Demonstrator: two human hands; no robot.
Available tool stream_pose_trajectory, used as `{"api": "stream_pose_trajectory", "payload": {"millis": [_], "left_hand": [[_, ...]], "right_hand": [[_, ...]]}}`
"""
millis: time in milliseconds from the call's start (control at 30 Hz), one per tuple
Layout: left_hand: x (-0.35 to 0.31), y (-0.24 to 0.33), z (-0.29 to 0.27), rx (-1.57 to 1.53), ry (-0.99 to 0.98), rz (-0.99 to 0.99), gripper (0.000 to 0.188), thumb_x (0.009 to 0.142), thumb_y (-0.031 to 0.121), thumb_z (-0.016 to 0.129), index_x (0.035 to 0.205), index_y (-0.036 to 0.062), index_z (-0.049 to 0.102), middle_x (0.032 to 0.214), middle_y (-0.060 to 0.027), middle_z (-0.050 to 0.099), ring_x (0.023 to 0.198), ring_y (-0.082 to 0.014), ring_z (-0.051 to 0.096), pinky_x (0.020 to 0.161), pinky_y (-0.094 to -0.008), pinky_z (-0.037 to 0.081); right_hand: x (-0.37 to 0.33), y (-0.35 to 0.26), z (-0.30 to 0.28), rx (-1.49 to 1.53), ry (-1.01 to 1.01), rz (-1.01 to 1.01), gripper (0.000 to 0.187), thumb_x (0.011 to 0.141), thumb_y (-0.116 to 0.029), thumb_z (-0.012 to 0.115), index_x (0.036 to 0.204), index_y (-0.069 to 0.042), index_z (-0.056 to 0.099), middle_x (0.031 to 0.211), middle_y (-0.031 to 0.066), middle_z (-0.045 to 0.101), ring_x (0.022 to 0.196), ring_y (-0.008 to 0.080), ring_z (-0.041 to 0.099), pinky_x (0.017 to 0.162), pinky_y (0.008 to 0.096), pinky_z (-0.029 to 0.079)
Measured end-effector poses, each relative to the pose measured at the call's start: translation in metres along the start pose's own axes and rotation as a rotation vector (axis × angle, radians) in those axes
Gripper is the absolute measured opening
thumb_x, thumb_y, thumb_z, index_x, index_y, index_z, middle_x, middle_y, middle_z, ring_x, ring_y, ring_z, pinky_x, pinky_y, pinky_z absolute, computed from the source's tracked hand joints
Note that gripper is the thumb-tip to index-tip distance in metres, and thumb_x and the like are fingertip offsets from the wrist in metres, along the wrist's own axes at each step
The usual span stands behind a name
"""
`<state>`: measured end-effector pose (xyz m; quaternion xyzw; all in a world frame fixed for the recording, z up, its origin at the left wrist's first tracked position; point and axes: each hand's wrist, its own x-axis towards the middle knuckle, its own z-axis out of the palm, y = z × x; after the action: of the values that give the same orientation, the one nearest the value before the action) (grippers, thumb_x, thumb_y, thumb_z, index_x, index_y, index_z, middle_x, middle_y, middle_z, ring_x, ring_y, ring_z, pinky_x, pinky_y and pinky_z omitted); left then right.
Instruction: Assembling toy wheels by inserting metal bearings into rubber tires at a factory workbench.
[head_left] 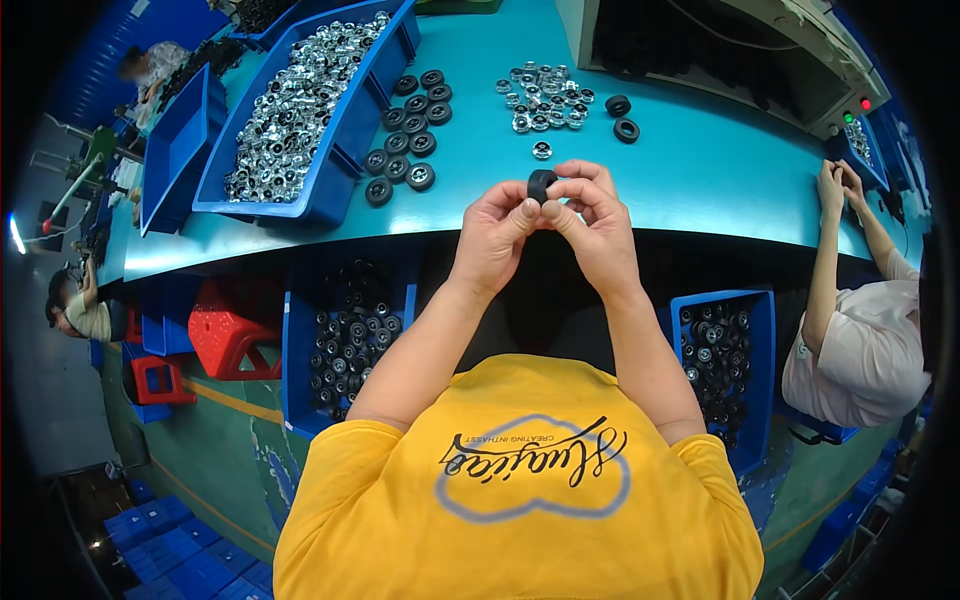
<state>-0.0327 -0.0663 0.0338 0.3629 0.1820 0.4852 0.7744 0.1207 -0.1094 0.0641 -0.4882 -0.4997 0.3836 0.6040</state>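
Between my two hands, over the front edge of the teal table (480,130), is a small black toy-like tire (541,185). My left hand (497,232) pinches it from the left, thumb toward me. From the right, the fingers and thumb of my right hand (594,222) close on the same tire. Whether a hub sits inside it is hidden. Just beyond my fingers lies a single clear, shiny wheel hub (542,150). Farther back is a loose group of similar hubs (545,97). Two black tires (626,130) rest right of that group.
Left of my hands, several black wheels (411,124) lie beside a blue bin of shiny hubs (300,110). Blue bins of black wheels stand below the table at my left (350,350) and right (715,355). A machine housing (800,70) stands at the back right; a co-worker (860,340) sits at right.
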Motion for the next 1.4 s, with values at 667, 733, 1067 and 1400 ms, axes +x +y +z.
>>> {"api": "stream_pose_trajectory", "payload": {"millis": [667, 733, 1067, 1400], "left_hand": [[-0.005, -0.004, -0.01, 0.233, 0.084, 0.109, 0.017, 0.099, 0.017, 0.076, 0.099, 0.0024, 0.069, 0.106, -0.0033, 0.061, 0.088, -0.0135, 0.066, 0.083, -0.0285, 0.057], [-0.007, -0.003, -0.008, 0.3, 0.095, 0.168, 0.013, 0.098, 0.014, 0.077, 0.099, 0.0024, 0.069, 0.112, -0.0041, 0.06, 0.09, -0.0136, 0.066, 0.083, -0.0285, 0.058], [-0.005, 0.018, 0.008, 0.925, 0.161, 0.366, 0.013, 0.096, 0.012, 0.077, 0.101, 0.0016, 0.071, 0.117, -0.0069, 0.057, 0.088, -0.0114, 0.066, 0.073, -0.0237, 0.057], [-0.004, 0.012, 0.008, 0.844, 0.163, 0.405, 0.021, 0.098, 0.002, 0.07, 0.118, -0.0011, 0.066, 0.119, -0.0103, 0.06, 0.089, -0.0177, 0.069, 0.079, -0.0302, 0.061]], "right_hand": [[0.0, 0.018, -0.002, 0.248, -0.105, 0.224, 0.019, 0.088, -0.016, 0.087, 0.094, -0.003, 0.076, 0.13, 0.0082, 0.056, 0.098, 0.0128, 0.065, 0.081, 0.0271, 0.057], [-0.001, 0.02, -0.001, 0.27, -0.117, 0.198, 0.017, 0.09, -0.015, 0.084, 0.098, -0.002, 0.076, 0.13, 0.0075, 0.056, 0.1, 0.0132, 0.065, 0.084, 0.0287, 0.057], [-0.003, 0.034, 0.008, 0.621, -0.097, 0.434, 0.021, 0.103, -0.021, 0.07, 0.117, -0.005, 0.072, 0.11, 0.0, 0.068, 0.098, 0.0085, 0.061, 0.085, 0.0254, 0.05], [-0.003, 0.035, 0.002, 0.689, -0.121, 0.441, 0.031, 0.105, -0.034, 0.067, 0.118, -0.005, 0.071, 0.107, 0.0003, 0.07, 0.095, 0.0094, 0.063, 0.086, 0.0269, 0.051]]}}
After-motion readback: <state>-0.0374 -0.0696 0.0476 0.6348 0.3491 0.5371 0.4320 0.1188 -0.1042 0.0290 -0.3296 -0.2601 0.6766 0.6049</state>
